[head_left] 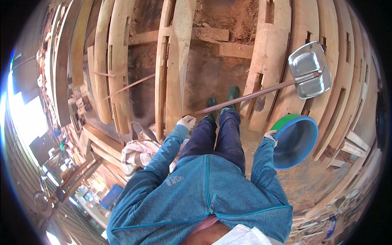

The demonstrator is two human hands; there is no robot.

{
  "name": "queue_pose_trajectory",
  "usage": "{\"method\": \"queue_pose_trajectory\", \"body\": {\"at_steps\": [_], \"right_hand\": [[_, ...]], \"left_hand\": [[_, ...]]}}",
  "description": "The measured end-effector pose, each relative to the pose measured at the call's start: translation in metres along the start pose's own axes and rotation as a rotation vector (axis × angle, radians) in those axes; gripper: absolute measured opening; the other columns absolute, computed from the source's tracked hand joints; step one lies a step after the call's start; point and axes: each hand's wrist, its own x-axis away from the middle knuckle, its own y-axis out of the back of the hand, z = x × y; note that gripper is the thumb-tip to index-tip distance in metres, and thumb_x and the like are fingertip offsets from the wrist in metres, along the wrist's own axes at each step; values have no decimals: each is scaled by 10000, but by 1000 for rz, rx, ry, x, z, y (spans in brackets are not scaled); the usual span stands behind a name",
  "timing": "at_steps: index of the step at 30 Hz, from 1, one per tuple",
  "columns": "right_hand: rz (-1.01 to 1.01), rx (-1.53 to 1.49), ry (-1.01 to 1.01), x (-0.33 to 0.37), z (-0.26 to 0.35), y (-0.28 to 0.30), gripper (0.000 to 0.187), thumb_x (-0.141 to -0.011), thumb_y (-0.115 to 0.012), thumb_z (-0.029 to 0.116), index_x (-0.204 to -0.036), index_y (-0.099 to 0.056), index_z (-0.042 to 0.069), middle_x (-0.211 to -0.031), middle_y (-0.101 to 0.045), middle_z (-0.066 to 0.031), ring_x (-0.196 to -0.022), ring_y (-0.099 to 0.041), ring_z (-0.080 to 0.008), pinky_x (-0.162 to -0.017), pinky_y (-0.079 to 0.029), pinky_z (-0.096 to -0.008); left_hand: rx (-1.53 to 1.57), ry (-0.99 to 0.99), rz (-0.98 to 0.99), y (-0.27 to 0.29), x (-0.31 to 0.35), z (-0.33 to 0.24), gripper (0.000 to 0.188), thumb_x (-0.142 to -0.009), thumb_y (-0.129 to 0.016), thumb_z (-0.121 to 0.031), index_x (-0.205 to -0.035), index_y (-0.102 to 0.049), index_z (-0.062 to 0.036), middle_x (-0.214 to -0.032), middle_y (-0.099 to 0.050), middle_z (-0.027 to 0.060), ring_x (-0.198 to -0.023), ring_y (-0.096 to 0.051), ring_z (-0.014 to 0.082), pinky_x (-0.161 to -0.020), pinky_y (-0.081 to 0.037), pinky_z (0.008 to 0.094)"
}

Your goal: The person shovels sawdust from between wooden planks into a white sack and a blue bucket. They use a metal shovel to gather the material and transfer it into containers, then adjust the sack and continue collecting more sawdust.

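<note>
The left hand [186,122] grips the shovel [253,94] by its handle end; the right hand [271,137] clasps the rim of the tub [295,143]. With the blade [305,63] over the beams [272,47], a firm left wrist should steady it best.

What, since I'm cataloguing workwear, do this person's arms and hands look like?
The left sleeve and right sleeve are long, mottled teal-blue cloth, reaching about to the wrists. The left hand and right hand appear to wear pale gloves; finer details are too small to tell.
</note>
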Motion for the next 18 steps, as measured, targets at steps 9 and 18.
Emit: {"method": "queue_pose_trajectory", "body": {"at_steps": [9,18], "right_hand": [[-78,305,-130,84,36,-9,251,-872,-533,184,-1027,-665,37,-895,-700,-81,-757,-676,-213,-611,-594,-349],[275,999,-144,223,-4,83,245,-926,-515,212,-1052,-602,20,-965,-626,-53,-882,-572,-159,-748,-506,-276]], "left_hand": [[82,64,18,-15,9,-5,305,-887,-615,-334,-1032,-692,-77,-837,-711,95,-749,-684,175,-730,-541,312],[64,11,22,-26,-13,6,375,-870,-607,-414,-1072,-685,-107,-1008,-694,170,-983,-662,305,-880,-509,376]]}}
